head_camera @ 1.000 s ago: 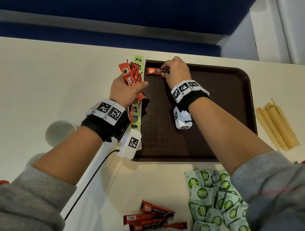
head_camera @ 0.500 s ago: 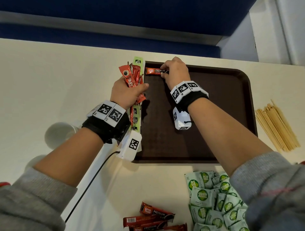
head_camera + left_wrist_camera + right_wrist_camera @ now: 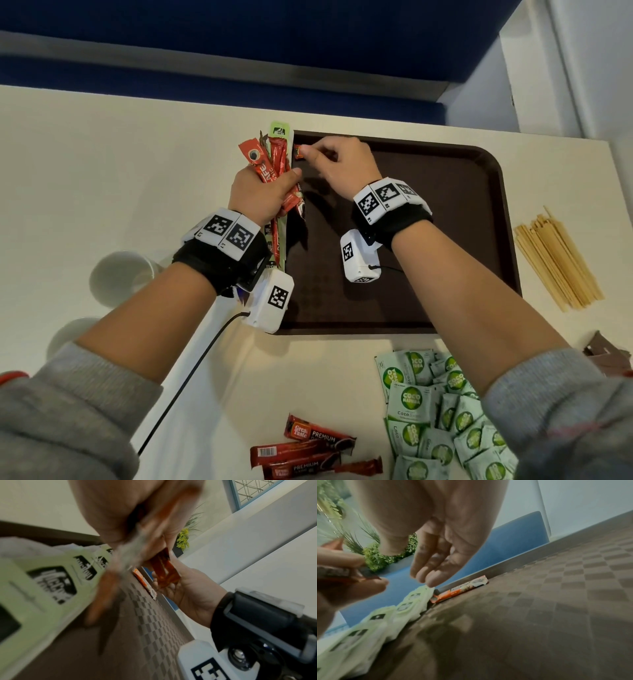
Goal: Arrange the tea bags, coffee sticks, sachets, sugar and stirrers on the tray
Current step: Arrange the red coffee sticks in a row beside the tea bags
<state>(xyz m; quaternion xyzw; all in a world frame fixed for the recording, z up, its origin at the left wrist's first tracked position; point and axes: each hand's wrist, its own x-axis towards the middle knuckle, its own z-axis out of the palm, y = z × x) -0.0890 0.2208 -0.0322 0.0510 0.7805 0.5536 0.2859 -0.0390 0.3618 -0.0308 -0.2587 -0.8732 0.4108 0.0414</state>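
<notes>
My left hand (image 3: 263, 192) grips a bundle of red coffee sticks (image 3: 270, 164) upright at the tray's left edge; the wrist view shows it blurred (image 3: 128, 513). One orange-red coffee stick (image 3: 460, 588) lies flat on the brown tray (image 3: 445, 222) against its far rim, in the far left corner (image 3: 299, 150). My right hand (image 3: 313, 152) hovers just over it with fingers (image 3: 426, 577) loosely extended and nothing between them. A row of pale green sachets (image 3: 280, 132) runs along the tray's left side (image 3: 412, 601).
Wooden stirrers (image 3: 558, 263) lie right of the tray. In front of it are a pile of green Coco sachets (image 3: 438, 421) and more red coffee sticks (image 3: 315, 445). White cups (image 3: 120, 274) stand at the left, brown sachets (image 3: 606, 353) at the far right.
My right hand pinched the single stick by the far rim; now that stick lies on the tray and the hand has shifted left over it, toward the bundle. The left hand stayed put.
</notes>
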